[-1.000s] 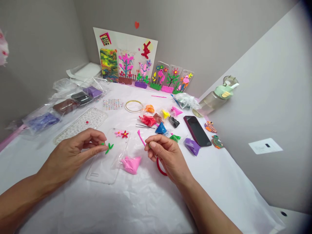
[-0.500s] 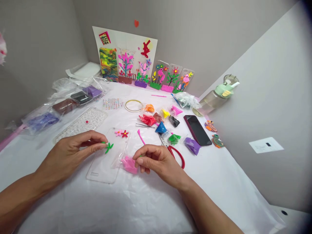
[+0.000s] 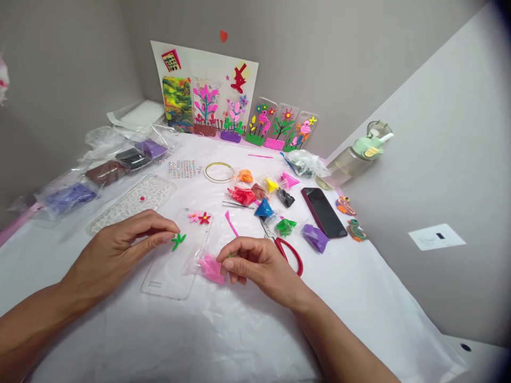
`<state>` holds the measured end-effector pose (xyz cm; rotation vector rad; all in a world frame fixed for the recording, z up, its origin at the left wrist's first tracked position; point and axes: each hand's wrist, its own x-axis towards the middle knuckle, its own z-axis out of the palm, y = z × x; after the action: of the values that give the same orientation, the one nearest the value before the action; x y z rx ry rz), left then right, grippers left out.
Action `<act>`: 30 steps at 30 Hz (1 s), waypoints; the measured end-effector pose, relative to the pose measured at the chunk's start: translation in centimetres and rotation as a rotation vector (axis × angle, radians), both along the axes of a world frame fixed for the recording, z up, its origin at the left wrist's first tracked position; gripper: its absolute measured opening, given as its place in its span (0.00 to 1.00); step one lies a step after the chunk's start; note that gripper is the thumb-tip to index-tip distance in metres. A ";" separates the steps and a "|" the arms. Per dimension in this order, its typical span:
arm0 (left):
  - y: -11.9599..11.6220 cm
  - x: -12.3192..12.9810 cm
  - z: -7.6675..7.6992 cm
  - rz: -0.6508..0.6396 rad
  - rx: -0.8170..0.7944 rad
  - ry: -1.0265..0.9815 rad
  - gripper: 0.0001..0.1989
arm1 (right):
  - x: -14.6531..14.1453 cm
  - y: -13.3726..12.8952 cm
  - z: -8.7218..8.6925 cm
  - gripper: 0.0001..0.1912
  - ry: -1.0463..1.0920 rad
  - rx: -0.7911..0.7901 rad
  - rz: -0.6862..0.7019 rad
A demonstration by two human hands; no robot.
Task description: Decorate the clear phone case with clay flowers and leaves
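A clear phone case point(image 3: 165, 279) lies flat in front of me, with a pink clay flower point(image 3: 194, 216) and a red clay flower point(image 3: 204, 218) near its top edge. Below them is a green clay flower shape point(image 3: 179, 242) with slim petals. My left hand point(image 3: 138, 236) is closed in a pinch at its upper left, the fingertips covering the green petal there. Over the case's right side, my right hand point(image 3: 251, 266) is closed, a small bit of green clay point(image 3: 229, 257) showing between thumb and forefinger. Beside those fingertips lies a bag of pink clay point(image 3: 211, 268).
Red-handled scissors point(image 3: 293, 255), tweezers point(image 3: 237, 205) and several bagged clay lumps lie right of the case. Farther right are a phone point(image 3: 324, 213) and a bottle point(image 3: 351, 159). A textured case point(image 3: 131, 205) lies at left; decorated cases point(image 3: 261, 122) lean on the wall.
My left fingertips have shifted slightly right and up, covering the green petal end that showed between them before. My right hand stays almost still.
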<state>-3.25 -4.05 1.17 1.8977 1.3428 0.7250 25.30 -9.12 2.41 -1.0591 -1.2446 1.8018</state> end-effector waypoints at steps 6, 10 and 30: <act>0.0 0.2 -0.3 0.066 -0.045 -0.009 0.19 | -0.1 0.0 0.0 0.18 0.008 -0.005 -0.005; 0.2 -0.2 -0.6 -0.026 0.052 0.037 0.20 | -0.1 0.1 -0.1 0.19 0.007 -0.013 -0.015; 0.5 -0.4 -2.4 -0.076 0.202 0.037 0.25 | -0.1 0.0 -0.1 0.20 0.012 -0.018 -0.009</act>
<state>-3.62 -3.50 -1.19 2.1180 1.2511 0.8165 25.22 -9.08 2.29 -1.0604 -1.2174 1.8131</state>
